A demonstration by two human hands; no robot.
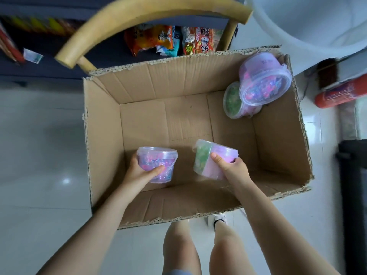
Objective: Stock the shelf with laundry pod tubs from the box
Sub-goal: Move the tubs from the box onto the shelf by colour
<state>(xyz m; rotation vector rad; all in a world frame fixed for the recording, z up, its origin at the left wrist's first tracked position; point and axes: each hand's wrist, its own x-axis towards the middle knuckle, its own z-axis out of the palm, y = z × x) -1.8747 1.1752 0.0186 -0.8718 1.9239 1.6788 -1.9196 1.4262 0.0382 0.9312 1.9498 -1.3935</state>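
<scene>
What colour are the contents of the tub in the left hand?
The tub: pink, purple and blue pods; head view.

Small shop, dark shelf (pixel 45 71) lined with bright snack packets (pixel 158 39), open cardboard box (pixel 103 124) of laundry pod tubs (pixel 264 82), wooden chair (pixel 139 14), pale tiled floor (pixel 39 155)

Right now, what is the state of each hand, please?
Left hand: holds a purple tub inside the box.
Right hand: holds a green-and-pink tub.
</scene>
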